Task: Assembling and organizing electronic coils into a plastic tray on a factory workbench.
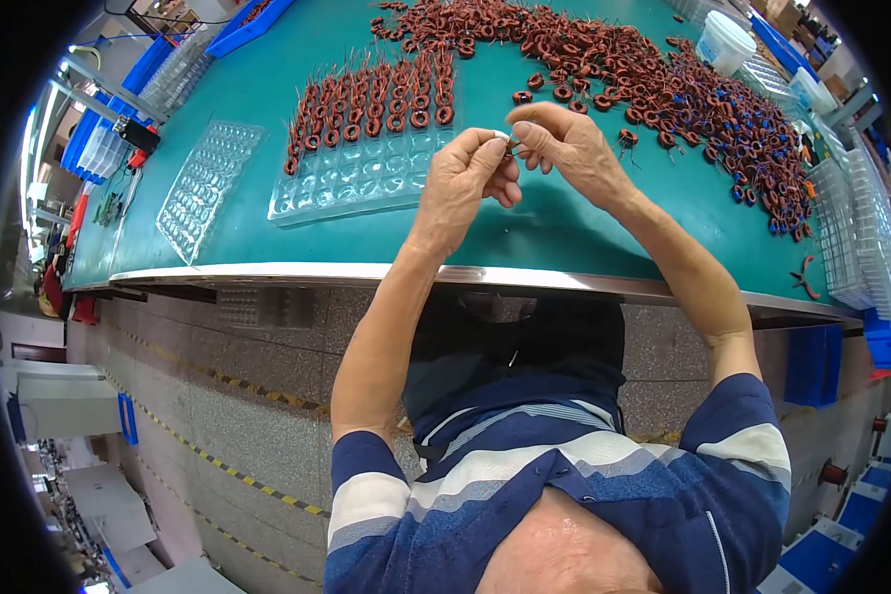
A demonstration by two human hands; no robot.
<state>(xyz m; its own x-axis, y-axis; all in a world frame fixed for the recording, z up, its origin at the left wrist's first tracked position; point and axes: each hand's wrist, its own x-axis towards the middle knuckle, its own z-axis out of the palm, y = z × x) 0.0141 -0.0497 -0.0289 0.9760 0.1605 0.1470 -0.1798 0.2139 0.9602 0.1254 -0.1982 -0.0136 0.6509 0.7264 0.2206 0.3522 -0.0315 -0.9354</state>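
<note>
Over the table's front part my left hand (462, 176) and my right hand (572, 150) meet, both closed, thumbs and fingertips pinched together. Between the fingertips is a small dark-brown ring coil (510, 150), mostly hidden by the fingers; which part each hand grips I cannot tell. To the left of my hands lies a clear plastic tray (351, 210) with round pockets. Its far rows hold copper-wound ring coils (374, 104), wire ends sticking up; the near pockets show bare plastic. Beyond my right hand spreads a large heap of loose ring coils (604, 64).
The green table (297, 40) has a pale metal front edge. Another clear tray (208, 183) lies at the left. Red-handled pliers (807, 279) lie near the right edge by stacked clear trays (861, 223). A white tub (725, 45) stands behind the heap. Blue bins (252, 25) sit around the edges.
</note>
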